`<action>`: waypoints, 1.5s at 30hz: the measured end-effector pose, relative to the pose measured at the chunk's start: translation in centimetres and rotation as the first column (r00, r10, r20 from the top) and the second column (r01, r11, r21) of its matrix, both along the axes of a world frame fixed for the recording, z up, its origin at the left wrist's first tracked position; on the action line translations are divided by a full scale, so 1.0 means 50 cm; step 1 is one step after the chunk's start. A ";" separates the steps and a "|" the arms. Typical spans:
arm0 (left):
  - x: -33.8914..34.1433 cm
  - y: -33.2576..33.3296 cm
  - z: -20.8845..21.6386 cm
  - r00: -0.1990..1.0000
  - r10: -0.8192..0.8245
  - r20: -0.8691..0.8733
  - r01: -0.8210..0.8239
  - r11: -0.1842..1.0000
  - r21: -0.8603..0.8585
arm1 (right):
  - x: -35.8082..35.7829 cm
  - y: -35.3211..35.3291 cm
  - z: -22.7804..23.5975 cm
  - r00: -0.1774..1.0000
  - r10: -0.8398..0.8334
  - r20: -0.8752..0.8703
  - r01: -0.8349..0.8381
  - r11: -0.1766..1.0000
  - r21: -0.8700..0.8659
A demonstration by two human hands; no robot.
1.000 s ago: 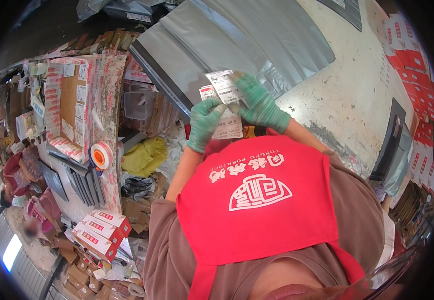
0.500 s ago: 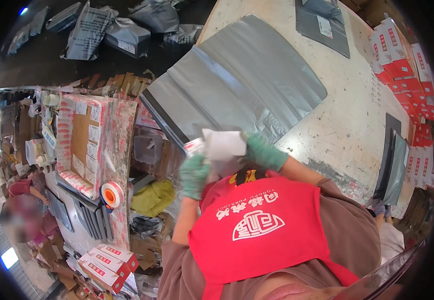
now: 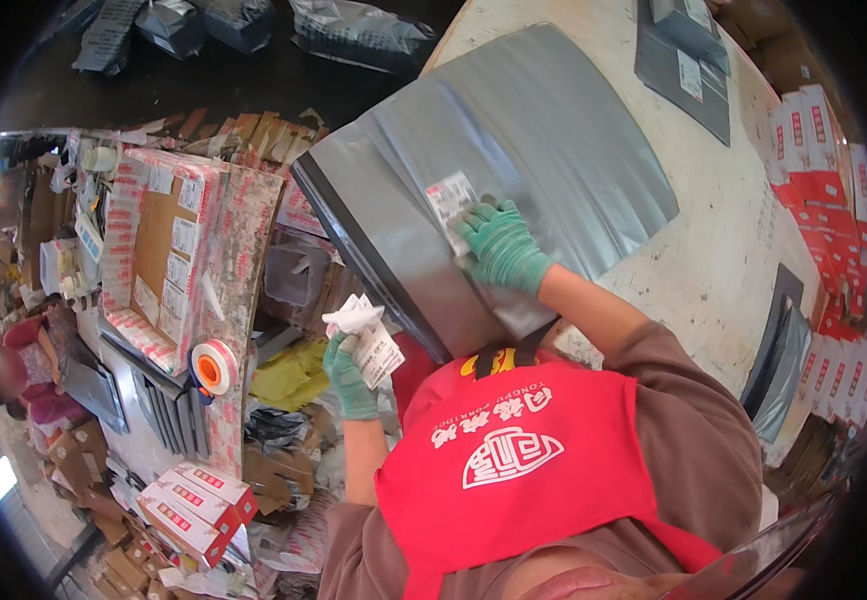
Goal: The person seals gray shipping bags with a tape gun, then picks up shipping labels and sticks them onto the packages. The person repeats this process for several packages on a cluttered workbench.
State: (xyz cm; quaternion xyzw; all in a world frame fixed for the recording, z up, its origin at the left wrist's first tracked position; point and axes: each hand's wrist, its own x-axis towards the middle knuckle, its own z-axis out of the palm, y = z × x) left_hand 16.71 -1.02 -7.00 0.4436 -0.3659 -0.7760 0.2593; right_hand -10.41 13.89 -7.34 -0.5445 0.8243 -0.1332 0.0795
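Observation:
A wide stack of grey plastic mailer bags (image 3: 574,150) lies flat on the pale table in front of me. On the top bag sits a white printed shipping label (image 3: 447,200). My right hand (image 3: 506,245), in a green knit glove, lies over the label's lower edge with its fingers outstretched and pressed to the bag. To the left, past the bags' dark edge, my left hand (image 3: 351,375), gloved alike, is closed on a bunch of printed label sheets (image 3: 372,345). A crumpled white piece sticks up from that bunch.
Filled grey parcels (image 3: 364,35) rest on a black surface at the far left. Red-and-white boxes (image 3: 824,200) are stacked at right. A tape roll (image 3: 214,368) stands on the left bench, near a taped carton (image 3: 144,270). Another person (image 3: 29,370) is farther left.
My hands have moved apart. The right has gone forward onto the bag, where a label now lies; the left has drawn down and left with the label sheets. The view has shifted slightly.

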 end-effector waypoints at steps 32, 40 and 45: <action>0.052 0.048 -0.028 0.991 0.132 -0.010 -0.132 0.991 0.025 | 0.125 -0.030 0.004 0.903 -0.088 0.421 0.025 0.988 0.151; 0.031 0.046 -0.052 0.986 0.159 -0.041 -0.158 0.987 0.029 | 0.191 -0.079 -0.064 0.995 0.022 0.101 -0.037 0.989 0.144; 0.031 0.041 -0.055 0.984 0.168 -0.051 -0.166 0.985 0.040 | 0.200 -0.072 -0.046 0.994 -0.021 0.107 0.021 1.000 0.000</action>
